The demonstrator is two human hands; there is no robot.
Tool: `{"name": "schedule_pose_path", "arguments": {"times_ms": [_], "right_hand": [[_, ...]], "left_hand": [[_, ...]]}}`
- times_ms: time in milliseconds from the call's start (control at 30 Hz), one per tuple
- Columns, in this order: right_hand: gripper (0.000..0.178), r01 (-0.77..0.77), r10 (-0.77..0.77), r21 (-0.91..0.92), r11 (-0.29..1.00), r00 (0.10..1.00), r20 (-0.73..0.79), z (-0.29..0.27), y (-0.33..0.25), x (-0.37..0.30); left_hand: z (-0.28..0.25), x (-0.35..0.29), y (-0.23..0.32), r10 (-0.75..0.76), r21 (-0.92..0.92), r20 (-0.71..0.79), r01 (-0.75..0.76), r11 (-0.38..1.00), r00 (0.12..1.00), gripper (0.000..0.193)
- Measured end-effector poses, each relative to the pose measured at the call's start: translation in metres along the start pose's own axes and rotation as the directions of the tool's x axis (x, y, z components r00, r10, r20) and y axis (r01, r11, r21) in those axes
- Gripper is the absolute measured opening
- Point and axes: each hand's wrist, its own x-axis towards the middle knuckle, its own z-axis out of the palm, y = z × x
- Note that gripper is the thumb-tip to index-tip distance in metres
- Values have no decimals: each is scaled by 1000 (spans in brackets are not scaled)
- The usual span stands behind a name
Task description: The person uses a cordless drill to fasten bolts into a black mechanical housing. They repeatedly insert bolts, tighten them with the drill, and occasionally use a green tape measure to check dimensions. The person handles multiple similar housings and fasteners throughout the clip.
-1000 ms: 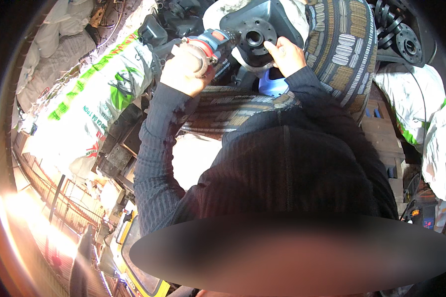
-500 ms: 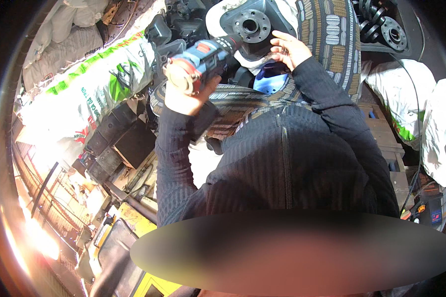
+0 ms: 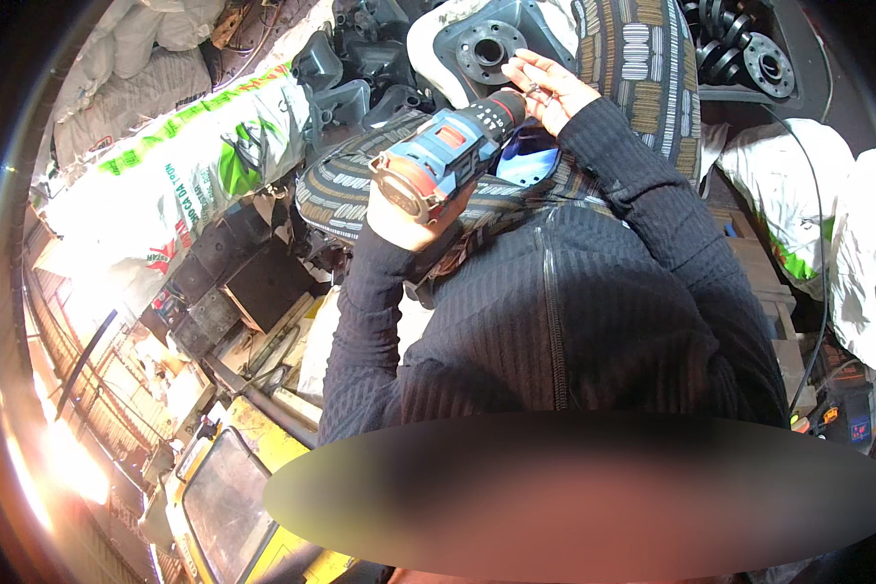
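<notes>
My left hand (image 3: 406, 222) is closed round the handle of a blue and red cordless drill (image 3: 445, 148), whose chuck points up and to the right. At the tip of the chuck, the fingers of my right hand (image 3: 562, 95) are bent together on something small that I cannot make out. Just beyond them lies a dark grey, square-edged plastic housing with a round metal flange (image 3: 485, 53), holes round its rim and a larger one in its centre. Below my right hand sits a shiny blue piece (image 3: 529, 165) on the patterned cloth.
Striped patterned fabric (image 3: 642, 68) curves round the work. Several dark plastic housings (image 3: 370, 63) are piled at the far left, beside a white and green sack (image 3: 185, 161). A bin (image 3: 749, 95) at the far right holds metal flanges (image 3: 769, 64). A black cable (image 3: 824, 224) hangs on the right.
My left hand has brought the drill right and slightly nearer, its chuck now meeting my right fingers. My right hand has shifted slightly left, its fingers drawn together.
</notes>
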Motion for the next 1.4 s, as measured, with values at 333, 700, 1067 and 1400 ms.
{"name": "schedule_pose_path", "arguments": {"times_ms": [333,700,1067,1400], "right_hand": [[28,17,-18,83,996,1000,10,-6,6,6],[28,49,-40,77,996,993,-110,-1,16,9],[24,-28,49,140,990,987,-153,-1,25,5],[23,-109,112,29,994,977,-184,-3,33,9]], "left_hand": [[0,11,11,-97,-44,76,100,994,992,41],[1,9,14,-123,-78,92,130,988,988,42],[14,-10,7,-154,-97,49,158,983,987,86],[12,-15,-9,-132,138,185,107,985,974,77]]}}
